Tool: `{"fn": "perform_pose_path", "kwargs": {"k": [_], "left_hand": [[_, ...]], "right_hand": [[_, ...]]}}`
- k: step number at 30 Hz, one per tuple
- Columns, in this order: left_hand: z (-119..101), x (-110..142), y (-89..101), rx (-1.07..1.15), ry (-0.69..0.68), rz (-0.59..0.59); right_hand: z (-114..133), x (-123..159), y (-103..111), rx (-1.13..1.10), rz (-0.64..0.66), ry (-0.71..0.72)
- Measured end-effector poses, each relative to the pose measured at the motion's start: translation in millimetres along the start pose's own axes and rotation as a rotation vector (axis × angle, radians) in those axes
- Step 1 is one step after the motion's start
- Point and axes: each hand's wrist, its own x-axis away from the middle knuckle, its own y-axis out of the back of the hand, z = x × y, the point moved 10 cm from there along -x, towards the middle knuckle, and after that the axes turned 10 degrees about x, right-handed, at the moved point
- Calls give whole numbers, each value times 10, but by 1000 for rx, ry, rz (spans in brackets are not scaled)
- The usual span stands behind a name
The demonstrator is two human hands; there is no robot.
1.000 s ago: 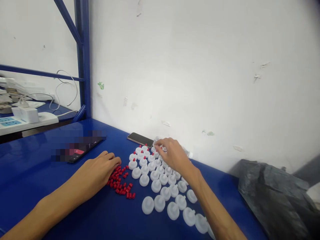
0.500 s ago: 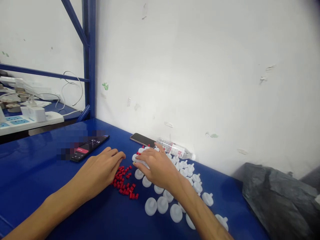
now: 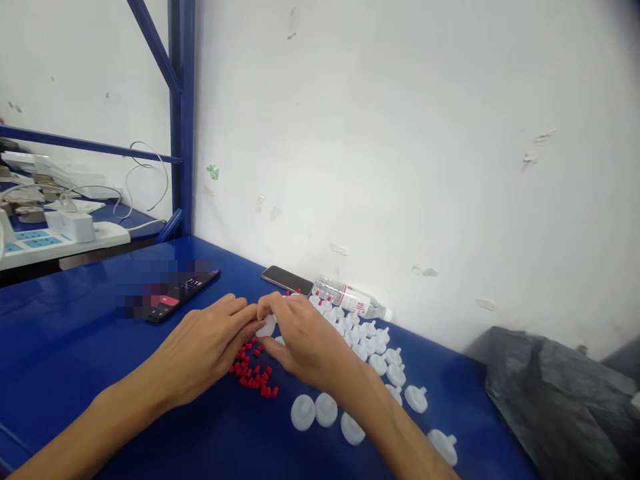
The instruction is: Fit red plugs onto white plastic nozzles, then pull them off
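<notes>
Between my two hands is a white round plastic piece [image 3: 266, 327], pinched by the thumb and fingers of my right hand [image 3: 310, 340]. The fingertips of my left hand [image 3: 210, 347] are closed and meet the piece's left side; whatever they pinch is hidden. Small red caps [image 3: 254, 375] lie in a loose pile below the hands. To the right, under and beyond my right forearm, spread many white disc pieces [image 3: 380, 363] with short stems. A few at the back, near the bottle, carry red caps on their stems.
A lit phone [image 3: 183, 293] lies on the blue table [image 3: 215, 433] at left. Another dark phone [image 3: 287, 279] and a clear bottle [image 3: 353, 301] lie along the wall. A black bag [image 3: 555, 393] sits at right; a power strip [image 3: 113, 235] is far left, past the blue post [image 3: 183, 133].
My right hand has lifted a white piece from the back left of the group and brought it left to my left hand. The left fingers now touch it.
</notes>
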Motion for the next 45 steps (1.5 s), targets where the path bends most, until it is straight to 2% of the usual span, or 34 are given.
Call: {"fn": "perform_pose_path", "kwargs": {"k": [2, 4, 7, 9, 11, 13, 16, 20, 29, 35, 39, 45], "left_hand": [[-14, 8, 21, 41, 2, -4], [8, 22, 104, 133, 46, -60], [76, 47, 208, 200, 122, -152], [142, 49, 168, 108, 171, -136], [237, 47, 52, -13, 220, -67], [335, 48, -63, -83, 253, -5], [414, 47, -152, -126, 239, 25], [462, 61, -220, -152, 221, 75], [513, 74, -266, -190, 244, 141], [528, 68, -312, -194, 250, 186], [554, 81, -346, -175, 259, 212], [572, 76, -386, -135, 257, 217]], "right_hand": [[24, 2, -9, 72, 25, 71], [-30, 28, -12, 164, 41, 110], [-392, 103, 84, 183, -20, -48], [-664, 180, 134, 138, -59, -192], [-788, 226, 121, 85, -64, -242], [-762, 222, 63, 29, -50, -211], [-624, 189, -58, -10, -16, -148], [-504, 174, -212, 0, 56, -120], [-457, 186, -384, 53, 193, -142], [-502, 188, -321, 70, 167, -160], [-623, 212, -224, 190, 128, -218], [-700, 236, -264, 261, 146, -249]]}}
